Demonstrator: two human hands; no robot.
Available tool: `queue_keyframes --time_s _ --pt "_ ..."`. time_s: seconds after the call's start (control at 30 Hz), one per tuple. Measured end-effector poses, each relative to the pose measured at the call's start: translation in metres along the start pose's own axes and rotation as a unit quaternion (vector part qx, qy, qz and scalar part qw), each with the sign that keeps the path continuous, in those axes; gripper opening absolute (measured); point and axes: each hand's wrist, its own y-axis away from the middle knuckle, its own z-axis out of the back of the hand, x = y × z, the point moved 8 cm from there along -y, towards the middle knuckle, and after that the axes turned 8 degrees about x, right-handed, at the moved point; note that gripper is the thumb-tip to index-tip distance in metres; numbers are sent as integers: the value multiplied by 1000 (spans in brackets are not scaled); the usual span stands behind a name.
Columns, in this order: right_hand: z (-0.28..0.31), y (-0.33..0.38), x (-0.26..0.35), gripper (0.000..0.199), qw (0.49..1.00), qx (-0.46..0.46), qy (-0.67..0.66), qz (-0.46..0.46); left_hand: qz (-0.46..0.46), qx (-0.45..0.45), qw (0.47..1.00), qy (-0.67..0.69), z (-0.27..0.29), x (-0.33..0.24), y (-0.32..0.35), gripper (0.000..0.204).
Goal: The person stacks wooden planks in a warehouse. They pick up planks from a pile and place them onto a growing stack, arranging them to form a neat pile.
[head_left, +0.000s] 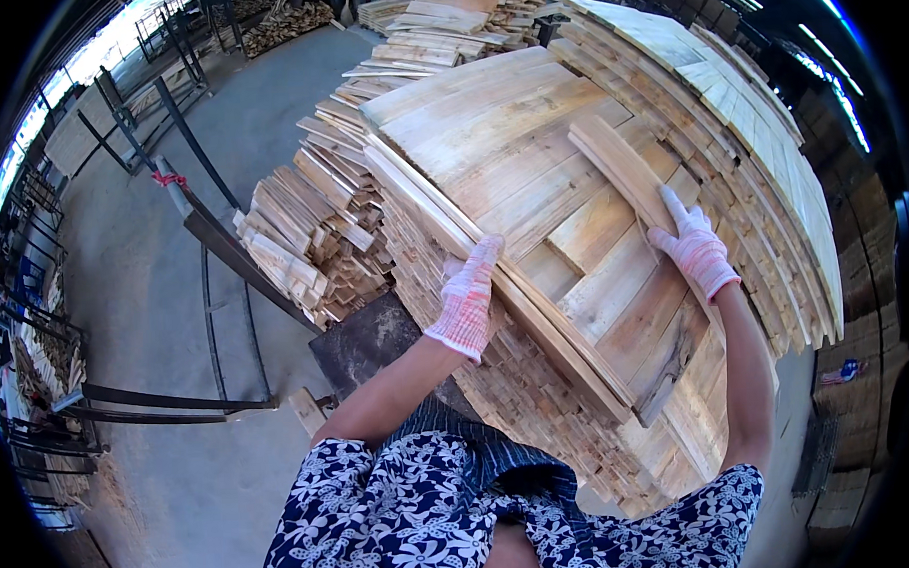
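Pressing down with your right hand (696,248), you are laying its gloved grip flat and unclenched on the near end of a narrow plank (626,173); nothing is closed around the wood. That plank is running away from your fingers, up and to the left across the top of the stack of boards (489,133), so its long axis is pointing away from you. Your left hand (467,299) is resting on the stack's left edge, fingers curled over a long edge board (536,321), well apart from the plank. Farther left, loose offcuts (303,239) are lying heaped beside the stack.
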Motion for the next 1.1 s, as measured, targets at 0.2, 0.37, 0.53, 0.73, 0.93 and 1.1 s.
queue_keyframes --time_s 0.2,0.37,0.53,0.73,0.93,1.1 --pt "-16 -25 -14 79 999 -36 14 -38 -277 64 910 -301 20 -32 19 43" --pt "-18 -26 -15 83 999 -24 -31 -36 -23 19 999 17 44 -59 -15 51" --pt "42 -64 16 87 998 -43 -40 -39 -67 -5 996 -60 40 -61 -67 49" --pt "109 -179 60 79 994 -110 8 -12 160 21 968 -193 28 -77 -41 48" --pt "42 -283 74 76 999 -10 -53 -2 279 142 939 -141 20 -80 -40 55" --pt "43 -279 98 74 998 -6 -65 17 240 130 956 -108 25 -90 -36 62"
